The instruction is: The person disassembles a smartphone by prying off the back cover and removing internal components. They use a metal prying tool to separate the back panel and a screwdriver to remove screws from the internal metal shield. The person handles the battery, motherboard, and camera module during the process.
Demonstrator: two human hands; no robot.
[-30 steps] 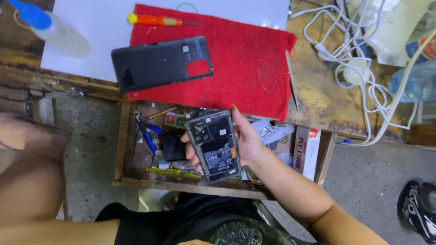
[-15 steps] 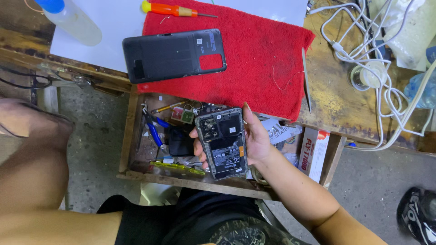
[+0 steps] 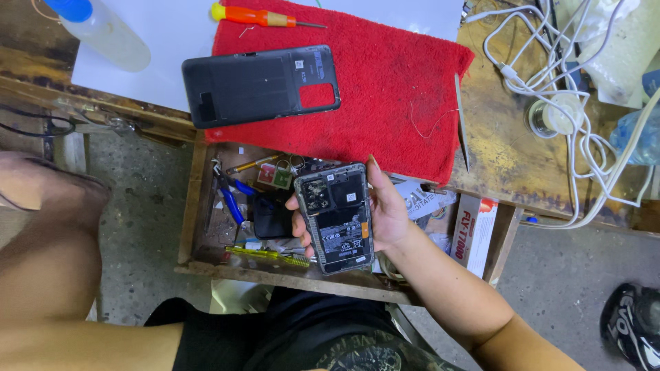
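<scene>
phone [image 3: 335,218] with its back cover off sits upright in the right hand [image 3: 385,213], fingers wrapped around both long edges, thumb along the right side and fingertips curling over the left. the exposed inside faces the camera: camera module cluster at the top, dark battery and labels below. its long axis runs nearly up and down in the head view, tipped slightly so the top leans left, and it is held over an open wooden drawer [image 3: 199,199] just below the tabletop's [image 3: 509,158] front edge. the removed back cover [image 3: 261,86] lies inner side up on a red cloth [image 3: 399,89], up and to the left of the held phone, its long axis running left to right, roughly crosswise to the phone's; its left end overhangs the cloth onto a white sheet [image 3: 165,62]. the right hand is the nearer one to that cover. the left hand itself is not in view; only a bare forearm [image 3: 48,206] shows at the left edge, well apart from the phone, so i cannot tell whether that hand is open or closed. an orange-handled screwdriver [image 3: 258,15] lies at the top edge of the cloth, and a thin metal pry tool [image 3: 462,124] lies along its right edge. blue-handled pliers [image 3: 230,196] and a yellow-green screwdriver [image 3: 268,255] lie in the drawer just left of the phone. white cables [image 3: 550,82] tangle at the right, and a clear bottle with a blue cap [image 3: 100,27] lies at the top left.
</scene>
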